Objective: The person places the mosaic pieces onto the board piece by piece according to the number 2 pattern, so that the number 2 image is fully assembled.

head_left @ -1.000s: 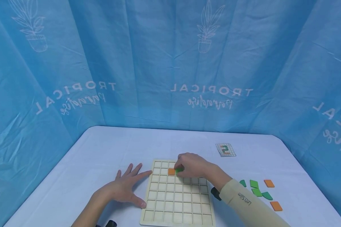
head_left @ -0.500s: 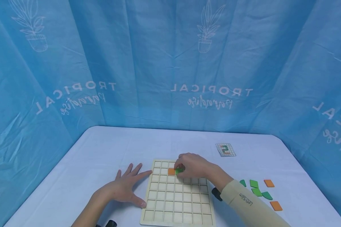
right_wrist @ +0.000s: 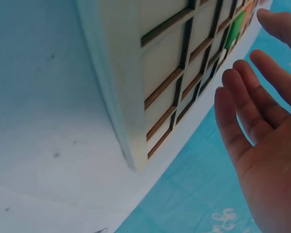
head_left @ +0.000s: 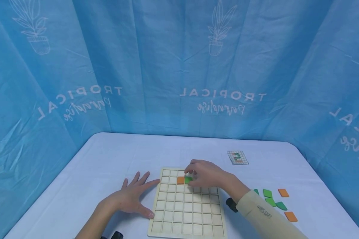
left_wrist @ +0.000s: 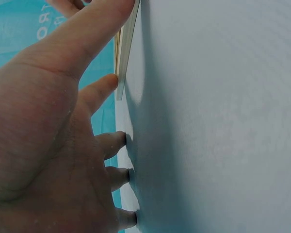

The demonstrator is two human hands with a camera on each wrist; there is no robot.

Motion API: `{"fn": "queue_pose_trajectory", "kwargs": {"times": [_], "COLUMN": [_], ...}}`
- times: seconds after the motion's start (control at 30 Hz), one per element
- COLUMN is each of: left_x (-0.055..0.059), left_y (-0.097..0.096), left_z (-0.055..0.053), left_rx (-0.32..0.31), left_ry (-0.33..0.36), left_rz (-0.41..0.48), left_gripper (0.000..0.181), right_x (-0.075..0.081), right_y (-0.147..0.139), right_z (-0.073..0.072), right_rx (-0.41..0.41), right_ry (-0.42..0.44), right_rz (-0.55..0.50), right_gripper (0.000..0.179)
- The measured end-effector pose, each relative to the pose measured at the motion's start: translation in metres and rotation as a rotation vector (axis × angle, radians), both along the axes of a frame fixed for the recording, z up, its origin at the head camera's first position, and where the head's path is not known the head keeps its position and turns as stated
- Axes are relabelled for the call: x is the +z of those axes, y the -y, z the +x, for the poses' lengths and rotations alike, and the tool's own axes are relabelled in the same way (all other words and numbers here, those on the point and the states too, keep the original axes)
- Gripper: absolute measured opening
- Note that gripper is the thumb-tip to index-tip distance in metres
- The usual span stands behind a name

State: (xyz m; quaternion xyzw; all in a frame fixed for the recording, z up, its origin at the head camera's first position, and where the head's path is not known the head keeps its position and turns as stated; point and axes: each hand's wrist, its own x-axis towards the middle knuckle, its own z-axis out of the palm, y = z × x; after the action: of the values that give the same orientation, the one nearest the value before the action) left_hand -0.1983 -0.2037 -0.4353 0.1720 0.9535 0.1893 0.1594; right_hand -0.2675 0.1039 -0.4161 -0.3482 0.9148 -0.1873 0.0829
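A pale wooden grid board [head_left: 179, 207] lies on the white table. In its second row sit an orange square tile [head_left: 180, 180] and, beside it on the right, a green square tile [head_left: 188, 180]. My right hand [head_left: 207, 174] hovers at the green tile with thumb and fingers parted; the right wrist view shows the hand [right_wrist: 269, 104] apart from the board, holding nothing. My left hand [head_left: 128, 199] is spread on the table, thumb and index finger touching the board's left edge. The left wrist view shows the other fingertips [left_wrist: 117, 178] resting on the cloth.
Right of the board lie loose tiles: green squares [head_left: 267, 193], dark green rounded pieces [head_left: 281, 206], one partly behind the sleeve, and orange squares [head_left: 291, 216]. A small pattern card [head_left: 237, 158] lies farther back. A blue curtain [head_left: 179, 66] hangs behind the table.
My right hand has let go of the green tile, which now lies beside the orange one. Its fingers have parted and moved slightly right. The left hand has stayed still.
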Motion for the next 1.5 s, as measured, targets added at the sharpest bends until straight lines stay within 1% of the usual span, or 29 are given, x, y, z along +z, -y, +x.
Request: {"fn": "queue_pose_trajectory", "kwargs": {"times": [0.2, 0.33, 0.47, 0.57, 0.63, 0.7, 0.8, 0.93, 1.07, 1.27, 1.5], "left_x": [0.000, 0.001, 0.001, 0.000, 0.000, 0.000, 0.000, 0.000, 0.000, 0.000, -0.001], "left_y": [0.001, 0.001, 0.001, 0.001, 0.001, 0.001, 0.002, 0.002, 0.001, 0.001, 0.001], "left_z": [-0.001, -0.001, 0.000, 0.000, 0.000, -0.001, -0.001, 0.000, 0.001, 0.001, 0.000], "left_rx": [-0.012, -0.014, -0.013, -0.014, -0.019, -0.023, -0.027, -0.026, -0.022, -0.023, -0.024], "left_ry": [-0.006, -0.008, -0.009, -0.011, -0.012, -0.013, -0.014, -0.015, -0.013, -0.010, -0.013], "left_rz": [0.008, 0.009, 0.011, 0.008, 0.005, 0.003, 0.004, 0.006, 0.007, 0.004, 0.002], "left_gripper": [0.108, 0.108, 0.109, 0.109, 0.109, 0.109, 0.109, 0.109, 0.109, 0.109, 0.109], "right_x": [0.002, 0.004, 0.004, 0.004, 0.004, 0.005, 0.008, 0.012, 0.012, 0.008, 0.006], "right_y": [-0.015, -0.026, -0.037, -0.044, -0.049, -0.054, -0.062, -0.076, -0.094, -0.124, -0.155], "right_z": [0.001, 0.003, 0.007, 0.009, 0.011, 0.012, 0.015, 0.017, 0.016, 0.014, 0.022], "right_rx": [-0.038, -0.045, -0.014, 0.005, 0.007, -0.004, -0.037, -0.097, -0.148, -0.203, -0.284], "right_ry": [0.037, 0.076, 0.127, 0.183, 0.228, 0.255, 0.271, 0.251, 0.231, 0.257, 0.303], "right_rz": [-0.072, -0.153, -0.253, -0.326, -0.370, -0.394, -0.400, -0.381, -0.367, -0.383, -0.359], "right_gripper": [0.047, 0.053, 0.052, 0.052, 0.050, 0.048, 0.043, 0.040, 0.042, 0.046, 0.046]}}
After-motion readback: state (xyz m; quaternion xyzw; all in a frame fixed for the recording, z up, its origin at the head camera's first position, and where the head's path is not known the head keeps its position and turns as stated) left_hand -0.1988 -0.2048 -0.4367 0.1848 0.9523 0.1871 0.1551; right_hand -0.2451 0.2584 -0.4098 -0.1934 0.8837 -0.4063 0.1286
